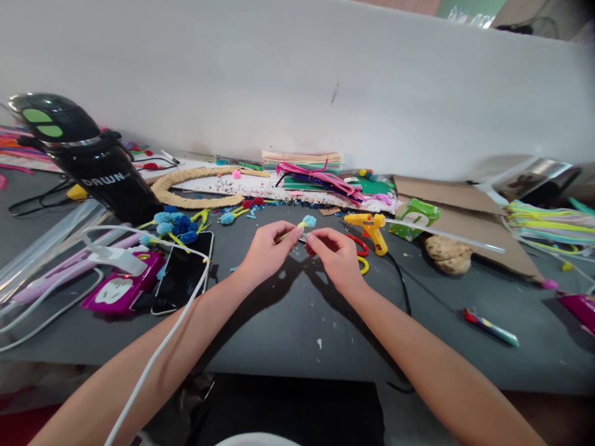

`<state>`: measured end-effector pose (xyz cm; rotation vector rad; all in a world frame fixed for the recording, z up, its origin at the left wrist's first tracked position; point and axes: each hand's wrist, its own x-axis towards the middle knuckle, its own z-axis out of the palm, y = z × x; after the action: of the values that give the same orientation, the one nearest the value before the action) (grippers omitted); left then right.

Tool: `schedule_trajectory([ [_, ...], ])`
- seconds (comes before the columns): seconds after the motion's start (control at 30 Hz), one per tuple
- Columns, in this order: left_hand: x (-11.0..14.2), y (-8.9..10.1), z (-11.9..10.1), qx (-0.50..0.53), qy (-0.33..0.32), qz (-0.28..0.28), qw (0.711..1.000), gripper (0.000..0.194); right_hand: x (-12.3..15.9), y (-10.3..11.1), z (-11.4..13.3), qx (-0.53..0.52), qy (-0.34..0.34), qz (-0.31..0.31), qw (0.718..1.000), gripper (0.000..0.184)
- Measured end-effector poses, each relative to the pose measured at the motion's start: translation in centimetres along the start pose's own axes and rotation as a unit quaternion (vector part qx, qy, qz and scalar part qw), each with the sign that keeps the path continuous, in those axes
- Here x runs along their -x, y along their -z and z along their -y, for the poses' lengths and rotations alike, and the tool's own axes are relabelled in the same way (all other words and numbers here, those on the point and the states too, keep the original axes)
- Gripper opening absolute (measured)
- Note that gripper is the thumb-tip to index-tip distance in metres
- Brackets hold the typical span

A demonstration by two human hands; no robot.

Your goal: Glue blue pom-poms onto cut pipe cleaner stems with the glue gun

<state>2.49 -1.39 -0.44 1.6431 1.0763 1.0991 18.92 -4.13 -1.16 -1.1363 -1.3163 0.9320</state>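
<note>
Over the middle of the grey table, my left hand pinches a pale yellow-green pipe-cleaner stem topped by a light blue fuzzy flower. My right hand is closed in a pinch just right of the stem; whatever its fingertips hold is too small to make out. Behind the right hand lie scissors with red and yellow handles, partly hidden. A yellow glue gun lies on its side beyond them, a clear stick extending to the right of it.
Left are a black bottle, a phone, a purple power strip, and blue fuzzy flowers. A white cable crosses my left forearm. A braided ring, pipe cleaners, cardboard and a pen-like tube lie around.
</note>
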Motion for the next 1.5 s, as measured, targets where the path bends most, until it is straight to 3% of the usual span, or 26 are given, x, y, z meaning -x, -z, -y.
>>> schedule_trajectory([
  [0.1,-0.2,0.3,0.3,0.009,0.003,-0.019,1.0,0.036,-0.4,0.5,-0.3,-0.012,-0.029,-0.009,0.999,0.023],
  [0.2,-0.3,0.5,0.5,0.032,0.005,-0.028,0.999,0.037,-0.6,1.2,-0.4,0.032,-0.034,0.036,0.998,0.038],
  [0.33,-0.3,0.5,0.5,0.033,0.001,-0.027,0.999,0.037,-0.5,1.4,-0.3,0.051,0.01,0.075,0.996,0.022],
  [0.63,0.1,0.0,0.0,0.0,0.001,-0.005,1.0,0.034,-0.2,0.4,0.3,0.033,0.012,0.028,0.999,0.023],
  [1.07,0.2,-0.2,0.2,0.048,0.006,0.054,0.997,0.035,-0.6,0.5,-0.8,-0.117,-0.051,0.129,0.984,0.027],
  [1.3,0.2,-0.2,-0.4,0.002,-0.008,0.02,1.0,0.032,-0.8,0.8,-1.3,-0.137,-0.077,0.087,0.984,0.023],
  [1.5,0.4,0.1,-0.2,-0.053,-0.034,-0.015,0.998,0.033,-1.0,2.2,-0.7,-0.028,-0.028,0.074,0.996,0.023],
])
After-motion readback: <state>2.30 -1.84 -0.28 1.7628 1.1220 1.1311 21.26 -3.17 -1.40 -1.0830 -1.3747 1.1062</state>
